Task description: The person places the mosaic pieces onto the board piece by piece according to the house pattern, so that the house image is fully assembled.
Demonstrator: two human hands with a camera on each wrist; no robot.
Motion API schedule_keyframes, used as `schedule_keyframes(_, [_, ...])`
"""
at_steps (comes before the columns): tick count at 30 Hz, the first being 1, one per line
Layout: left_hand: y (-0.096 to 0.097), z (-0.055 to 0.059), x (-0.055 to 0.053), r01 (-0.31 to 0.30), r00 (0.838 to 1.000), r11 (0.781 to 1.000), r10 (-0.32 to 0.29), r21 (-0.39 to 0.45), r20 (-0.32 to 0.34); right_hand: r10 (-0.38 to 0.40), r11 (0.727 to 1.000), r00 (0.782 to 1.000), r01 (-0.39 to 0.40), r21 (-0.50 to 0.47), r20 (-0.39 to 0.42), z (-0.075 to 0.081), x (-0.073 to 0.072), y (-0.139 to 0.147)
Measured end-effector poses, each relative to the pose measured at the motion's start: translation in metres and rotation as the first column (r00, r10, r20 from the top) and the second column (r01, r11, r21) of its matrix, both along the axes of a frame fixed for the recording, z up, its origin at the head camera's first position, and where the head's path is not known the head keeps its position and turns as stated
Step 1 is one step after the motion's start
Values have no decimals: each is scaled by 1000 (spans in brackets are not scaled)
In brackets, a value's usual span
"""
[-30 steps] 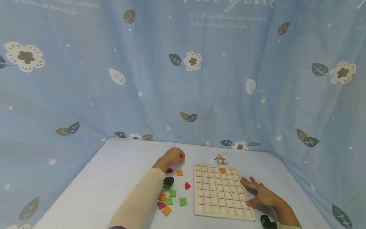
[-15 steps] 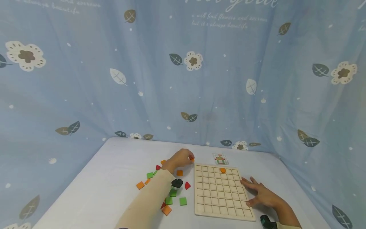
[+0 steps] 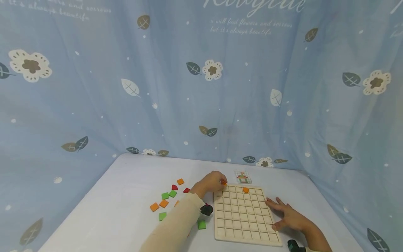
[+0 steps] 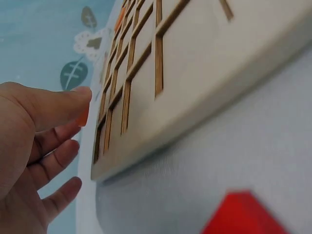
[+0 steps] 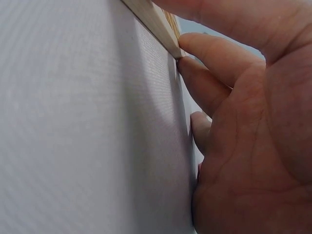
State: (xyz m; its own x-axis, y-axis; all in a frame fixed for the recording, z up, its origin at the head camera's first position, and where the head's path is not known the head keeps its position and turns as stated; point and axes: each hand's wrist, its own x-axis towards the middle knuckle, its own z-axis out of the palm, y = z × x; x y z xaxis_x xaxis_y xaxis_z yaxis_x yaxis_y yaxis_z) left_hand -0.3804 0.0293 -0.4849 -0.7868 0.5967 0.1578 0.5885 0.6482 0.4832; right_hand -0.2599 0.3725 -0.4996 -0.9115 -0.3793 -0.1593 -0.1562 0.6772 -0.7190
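My left hand (image 3: 210, 182) is over the far left corner of a pale wooden grid board (image 3: 248, 242). Between thumb and fingers it pinches a small orange tile (image 4: 83, 117), mostly covered by the thumb in the left wrist view. A rounded orange tile (image 3: 245, 190) sits in a cell of the board's far row. My right hand (image 3: 289, 215) lies spread along the board's right side, its fingertips (image 5: 187, 44) touching that edge. Just beyond the board lies a small printed card (image 3: 243, 177) with a coloured grid picture.
Left of the board, loose tiles are scattered on the white table (image 3: 104, 210): orange squares (image 3: 154, 207), green squares (image 3: 202, 224) and red quarter-rounds (image 3: 174, 187). My left sleeve (image 3: 176, 224) covers some of them. A blue patterned curtain (image 3: 170, 105) hangs behind the table.
My left hand has moved right with the orange tile, from the loose tiles to the board's far left corner, uncovering several tiles. My right hand stays at the board's edge.
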Motion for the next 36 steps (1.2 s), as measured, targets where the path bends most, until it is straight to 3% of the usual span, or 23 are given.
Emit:
schedule_keyframes(9, [18,-4,0,4,1000,999,-4,-41,9,-11,1000,1000,11,11,-2,3,3,0])
schedule_keyframes(18, [26,2,6,20,999,997,-22,-69,-28,-12,1000,1000,13,9,-18,-1,-1,0])
schedule_keyframes(36, [51,4,10,66,998,995,-67,-72,-12,-1,1000,1000,1,-15,-21,-2,0,2])
